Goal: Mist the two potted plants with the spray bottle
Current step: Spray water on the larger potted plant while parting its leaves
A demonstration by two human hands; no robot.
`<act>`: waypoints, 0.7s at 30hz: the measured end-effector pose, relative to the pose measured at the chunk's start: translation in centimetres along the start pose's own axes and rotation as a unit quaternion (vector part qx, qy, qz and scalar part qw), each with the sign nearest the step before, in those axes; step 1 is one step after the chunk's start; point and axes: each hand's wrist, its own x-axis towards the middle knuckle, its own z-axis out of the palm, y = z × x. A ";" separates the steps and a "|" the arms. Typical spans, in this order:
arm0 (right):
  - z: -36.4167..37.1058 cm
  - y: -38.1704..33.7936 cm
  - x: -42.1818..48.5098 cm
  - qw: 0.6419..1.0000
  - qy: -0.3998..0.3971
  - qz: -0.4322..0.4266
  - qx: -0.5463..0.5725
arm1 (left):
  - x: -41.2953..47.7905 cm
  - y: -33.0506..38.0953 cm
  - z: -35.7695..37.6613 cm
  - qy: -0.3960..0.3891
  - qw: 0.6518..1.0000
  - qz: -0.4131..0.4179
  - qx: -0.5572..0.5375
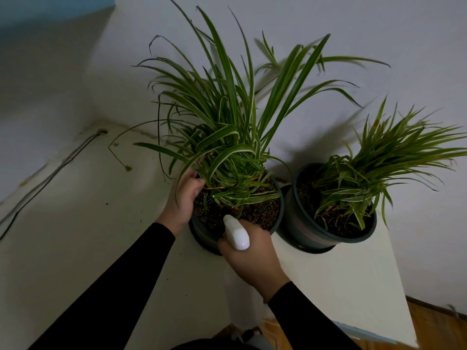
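Two spider plants in dark green pots stand on a white surface against the wall. The left plant [227, 117] is tall, in a pot [202, 234] with dark soil. The right plant [379, 157] is shorter, in its pot [303, 228]. My right hand [252, 263] grips a white spray bottle [236, 232], of which only the head shows, its nozzle over the left pot's near rim and pointing at the soil and leaf bases. My left hand [183, 198] rests at the left pot's left rim, fingers among the lower leaves, holding them aside.
The white table [341, 286] ends at an edge on the right, with wood floor [434, 324] below. A dark cable [50, 173] runs along the left surface by the wall. A thin trailing runner [118, 157] hangs left of the tall plant.
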 end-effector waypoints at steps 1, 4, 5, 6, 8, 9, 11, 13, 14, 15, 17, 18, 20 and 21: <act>0.1 -0.2 0.2 1.000 -0.002 -0.014 -0.007 | 0.0 0.0 0.1 -0.005 1.000 0.004 -0.005; 0.1 -1.3 0.6 0.998 -0.003 -0.054 -0.032 | 0.2 -0.2 0.0 0.010 1.000 0.001 -0.017; 0.1 -1.7 0.8 0.997 0.000 -0.062 -0.034 | 0.3 -0.2 -0.1 0.012 1.000 -0.004 -0.019; 0.1 -2.1 0.9 0.997 0.002 -0.068 -0.035 | 0.5 -0.2 -0.1 0.013 1.000 -0.010 -0.016; 0.5 -2.6 1.2 0.997 0.003 -0.069 -0.038 | 0.6 -0.2 -0.1 0.005 1.000 -0.018 -0.009; 0.9 -2.7 1.3 0.997 0.003 -0.065 -0.045 | 0.7 -0.3 -0.1 0.000 1.000 -0.020 -0.005; 1.4 -2.8 1.6 0.998 0.003 -0.047 -0.049 | 0.8 -0.4 -0.4 0.010 0.999 -0.031 -0.003; 1.8 -2.7 1.8 0.998 0.004 -0.032 -0.047 | 0.8 -0.2 -0.6 0.009 0.999 -0.037 0.009; 1.9 -2.7 1.8 0.999 0.002 -0.028 -0.045 | 0.8 -0.2 -0.7 0.005 0.999 -0.038 0.010; 1.9 -2.8 1.8 0.999 0.000 -0.022 -0.042 | 0.8 -0.2 -0.9 -0.002 0.999 -0.037 0.006; 1.9 -2.9 1.8 0.999 0.001 -0.022 -0.042 | 0.8 -0.1 -0.9 -0.004 0.999 -0.036 0.004; 1.9 -3.0 1.8 0.998 -0.001 -0.027 -0.048 | 0.8 -0.2 -1.0 -0.006 0.999 -0.034 0.002; 1.8 -3.1 1.9 0.998 -0.007 -0.039 -0.057 | 0.8 -0.2 -1.0 -0.016 0.999 -0.032 0.001; 1.7 -3.3 1.9 0.998 -0.011 -0.040 -0.055 | 0.8 -0.1 -1.0 -0.021 0.999 -0.032 0.000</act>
